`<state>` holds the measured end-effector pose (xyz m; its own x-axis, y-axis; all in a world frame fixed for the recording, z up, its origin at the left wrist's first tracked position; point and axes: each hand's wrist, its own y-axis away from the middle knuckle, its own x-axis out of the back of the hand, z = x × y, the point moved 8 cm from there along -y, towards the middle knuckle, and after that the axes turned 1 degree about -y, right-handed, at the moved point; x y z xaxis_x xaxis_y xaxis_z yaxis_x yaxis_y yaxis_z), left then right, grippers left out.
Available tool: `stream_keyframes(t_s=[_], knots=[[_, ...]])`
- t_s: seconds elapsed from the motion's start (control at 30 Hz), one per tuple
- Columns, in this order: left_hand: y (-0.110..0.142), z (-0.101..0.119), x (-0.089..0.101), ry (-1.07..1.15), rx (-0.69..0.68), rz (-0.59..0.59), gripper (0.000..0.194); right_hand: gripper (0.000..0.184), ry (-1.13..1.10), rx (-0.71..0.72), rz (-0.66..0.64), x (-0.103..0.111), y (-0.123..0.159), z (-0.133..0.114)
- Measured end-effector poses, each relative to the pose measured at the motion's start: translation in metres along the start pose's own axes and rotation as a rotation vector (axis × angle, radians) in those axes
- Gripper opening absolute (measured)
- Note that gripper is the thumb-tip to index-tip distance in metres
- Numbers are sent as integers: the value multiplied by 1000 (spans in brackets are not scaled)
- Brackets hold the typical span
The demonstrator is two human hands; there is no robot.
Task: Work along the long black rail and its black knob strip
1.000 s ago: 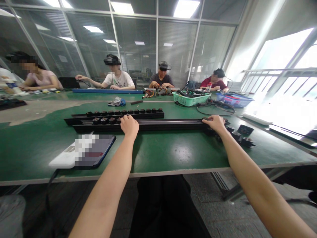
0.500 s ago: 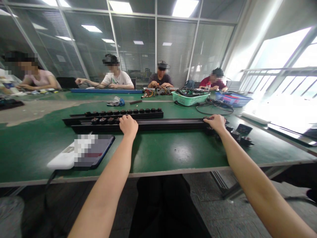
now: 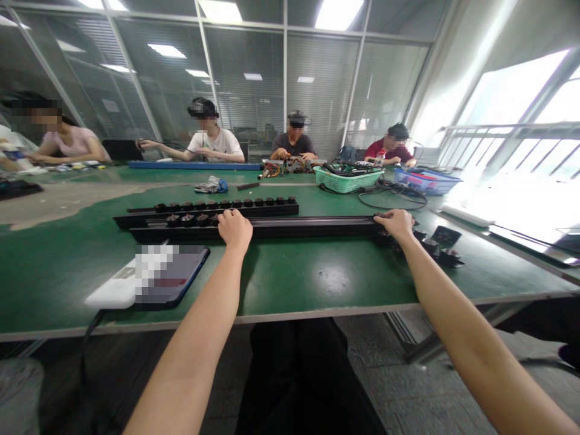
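Note:
A long black rail [image 3: 312,227] lies crosswise before me on the green table. Small round black pieces [image 3: 187,220] sit in a row in its left part. My left hand [image 3: 234,229] is closed over the rail beside the last visible piece; its fingertips are hidden. At the rail's right end, my right hand [image 3: 399,223] is closed, with thumb and fingers gripping the rail's top; whether a small piece is between them cannot be seen. Several loose black pieces [image 3: 430,246] lie under and right of that hand. Behind lies a second black rail [image 3: 272,209] carrying a longer row of such pieces.
A white power bank [image 3: 115,291] and a phone [image 3: 193,275] lie at the front left. Farther back are a grey-blue cloth [image 3: 212,185], a green basket [image 3: 348,181] and a blue basket [image 3: 428,183]. Several people sit across the table.
Almost nothing differs. My right hand has shifted very slightly along the rail; my left hand stays in place.

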<state>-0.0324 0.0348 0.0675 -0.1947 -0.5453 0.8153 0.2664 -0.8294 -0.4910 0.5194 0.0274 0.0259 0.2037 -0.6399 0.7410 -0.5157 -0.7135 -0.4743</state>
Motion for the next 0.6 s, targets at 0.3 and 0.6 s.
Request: stream_keyframes(t_s=[0.3, 0.6], knots=[[1, 1, 2, 2, -2, 6, 43, 40, 31, -52, -17, 2, 2, 2], [1, 1, 2, -9, 0, 6, 42, 43, 42, -62, -6, 2, -1, 6]])
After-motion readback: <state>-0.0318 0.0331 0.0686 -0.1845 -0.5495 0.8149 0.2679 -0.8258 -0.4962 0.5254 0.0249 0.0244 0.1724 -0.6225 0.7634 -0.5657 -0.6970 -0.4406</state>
